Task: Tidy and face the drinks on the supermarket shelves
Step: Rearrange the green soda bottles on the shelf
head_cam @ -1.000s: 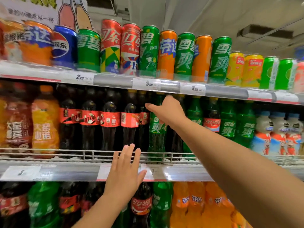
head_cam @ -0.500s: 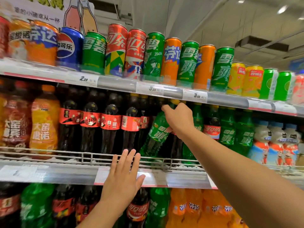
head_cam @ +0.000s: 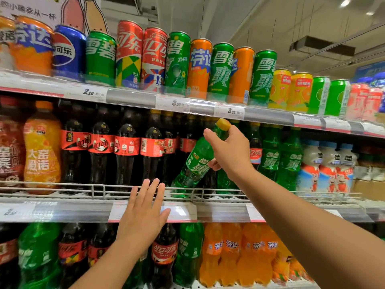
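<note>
My right hand (head_cam: 230,151) grips a green soda bottle (head_cam: 196,161) with a yellow cap by its neck and shoulder. The bottle leans with its top out to the right, and its base still sits behind the wire rail (head_cam: 100,187) of the middle shelf. Dark cola bottles (head_cam: 127,151) with red labels stand in a row to its left. More green bottles (head_cam: 289,157) stand to its right. My left hand (head_cam: 143,215) lies flat with straight fingers against the price strip (head_cam: 225,212) of the middle shelf, holding nothing.
Tall cans (head_cam: 177,61) in red, green, orange and blue line the top shelf. Orange juice bottles (head_cam: 41,149) stand at the far left and white milk-drink bottles (head_cam: 327,165) at the right. The lower shelf holds cola, green and orange bottles (head_cam: 231,253).
My right hand closed on the green bottle and tipped it out of the row, top toward me and to the right. My left hand stayed on the shelf edge.
</note>
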Demonstrator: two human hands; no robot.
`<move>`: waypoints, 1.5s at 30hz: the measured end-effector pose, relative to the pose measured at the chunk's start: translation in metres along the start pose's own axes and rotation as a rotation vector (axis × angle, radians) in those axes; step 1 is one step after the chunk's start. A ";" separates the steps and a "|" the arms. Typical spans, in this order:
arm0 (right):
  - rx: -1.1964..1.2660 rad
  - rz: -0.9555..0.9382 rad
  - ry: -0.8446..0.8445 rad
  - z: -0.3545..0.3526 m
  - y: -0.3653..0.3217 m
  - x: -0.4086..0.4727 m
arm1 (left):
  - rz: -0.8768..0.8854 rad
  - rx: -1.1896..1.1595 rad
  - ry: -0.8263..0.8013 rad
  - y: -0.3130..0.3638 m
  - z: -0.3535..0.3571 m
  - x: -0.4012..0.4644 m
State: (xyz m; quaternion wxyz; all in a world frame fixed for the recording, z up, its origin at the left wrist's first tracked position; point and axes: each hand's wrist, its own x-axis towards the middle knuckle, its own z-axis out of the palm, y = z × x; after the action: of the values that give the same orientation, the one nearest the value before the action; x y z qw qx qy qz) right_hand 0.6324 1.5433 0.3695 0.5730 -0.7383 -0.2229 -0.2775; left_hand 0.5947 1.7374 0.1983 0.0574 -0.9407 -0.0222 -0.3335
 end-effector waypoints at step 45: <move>-0.075 0.003 -0.198 -0.164 0.063 0.009 | -0.325 -1.183 -0.080 0.173 -0.053 0.011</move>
State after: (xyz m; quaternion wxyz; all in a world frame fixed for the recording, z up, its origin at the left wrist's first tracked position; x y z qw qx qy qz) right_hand 0.6550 1.3689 0.3613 0.5206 -0.7832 -0.2669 -0.2105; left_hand 0.5844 1.5596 0.2298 -0.5268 -0.8095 0.0213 -0.2584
